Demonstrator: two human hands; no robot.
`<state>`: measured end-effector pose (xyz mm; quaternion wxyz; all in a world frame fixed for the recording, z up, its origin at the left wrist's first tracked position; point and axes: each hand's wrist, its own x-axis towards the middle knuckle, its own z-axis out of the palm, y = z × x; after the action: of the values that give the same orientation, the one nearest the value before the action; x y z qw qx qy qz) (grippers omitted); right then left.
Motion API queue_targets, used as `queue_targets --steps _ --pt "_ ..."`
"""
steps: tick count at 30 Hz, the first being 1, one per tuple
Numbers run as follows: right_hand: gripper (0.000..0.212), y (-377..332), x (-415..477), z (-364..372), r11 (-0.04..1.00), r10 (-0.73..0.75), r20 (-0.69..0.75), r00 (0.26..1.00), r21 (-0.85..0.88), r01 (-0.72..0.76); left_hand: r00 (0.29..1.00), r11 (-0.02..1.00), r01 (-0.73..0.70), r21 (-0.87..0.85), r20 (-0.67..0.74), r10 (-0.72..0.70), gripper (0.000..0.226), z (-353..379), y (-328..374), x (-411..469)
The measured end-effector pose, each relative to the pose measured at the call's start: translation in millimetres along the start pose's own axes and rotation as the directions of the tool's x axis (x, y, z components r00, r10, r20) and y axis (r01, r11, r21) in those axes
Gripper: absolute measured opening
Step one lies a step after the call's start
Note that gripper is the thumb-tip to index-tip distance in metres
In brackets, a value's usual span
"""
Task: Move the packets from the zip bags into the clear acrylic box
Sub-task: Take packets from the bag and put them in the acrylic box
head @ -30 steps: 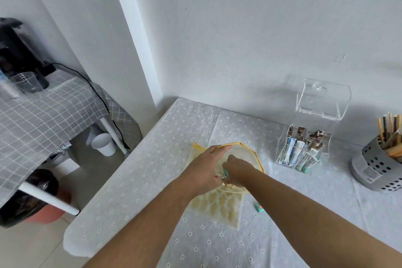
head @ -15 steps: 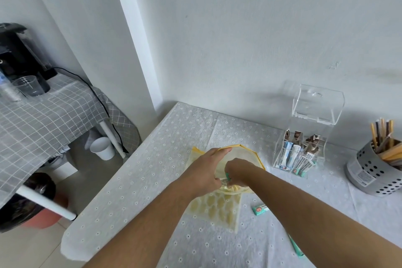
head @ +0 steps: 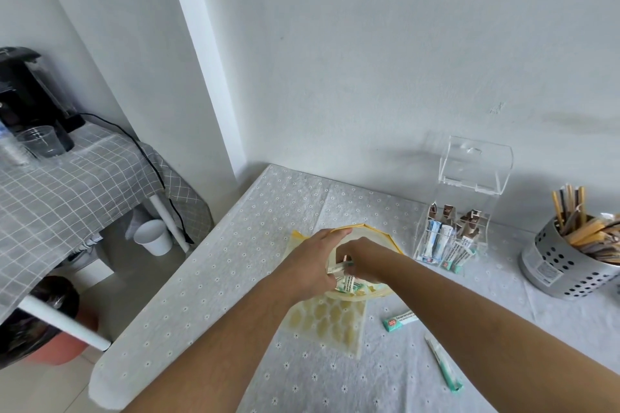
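A yellow-patterned zip bag (head: 327, 320) lies on the table, its mouth held wide. My left hand (head: 310, 265) grips the bag's near rim. My right hand (head: 364, 260) reaches into the mouth and pinches green-and-white packets (head: 349, 285) there. The clear acrylic box (head: 451, 231) stands at the back right with its lid tipped up and several packets upright inside. Two green-ended packets lie loose on the cloth, one (head: 401, 318) to the right of the bag and one (head: 444, 365) nearer me.
A perforated metal holder (head: 560, 265) with sticks stands at the far right. To the left is a lower table with a grey checked cloth (head: 67, 184), a black machine (head: 27, 94) and a plastic cup (head: 38, 141). A white cup (head: 152, 236) sits on the floor.
The view has tilted down slightly and shifted, bringing a second loose packet into sight. My right hand has drawn packets up to the bag's mouth; my left hand keeps its hold.
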<state>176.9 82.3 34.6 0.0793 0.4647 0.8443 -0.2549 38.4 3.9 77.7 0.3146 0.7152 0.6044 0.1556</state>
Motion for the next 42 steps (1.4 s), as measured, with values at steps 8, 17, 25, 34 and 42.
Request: queue_targets --steps 8,17,25,34,42 --pt "0.016 -0.2 -4.8 -2.0 1.000 -0.027 -0.061 0.998 0.004 0.028 1.000 1.000 0.009 0.008 0.012 -0.009 0.083 0.6 0.1 -0.3" --pt "0.026 -8.5 -15.4 -11.4 0.999 -0.043 -0.080 0.996 0.012 0.045 0.999 0.999 0.032 -0.005 0.008 -0.032 0.084 1.2 -4.7 3.8" --pt "0.021 -4.6 -50.9 -44.4 0.989 -0.055 -0.233 0.971 0.118 0.084 0.999 0.999 0.034 0.026 0.022 -0.035 0.084 -5.1 0.8 15.2" --pt "0.022 76.7 -103.8 -101.5 0.865 0.273 -0.461 0.844 0.502 -0.005 1.000 1.000 0.010 0.016 0.026 -0.010 0.073 -9.7 12.3 36.7" --pt "0.014 150.3 -112.7 -106.2 0.870 0.478 -0.548 0.686 0.401 -0.286 0.999 1.000 0.008 -0.013 0.035 -0.008 0.072 -3.2 15.5 44.5"
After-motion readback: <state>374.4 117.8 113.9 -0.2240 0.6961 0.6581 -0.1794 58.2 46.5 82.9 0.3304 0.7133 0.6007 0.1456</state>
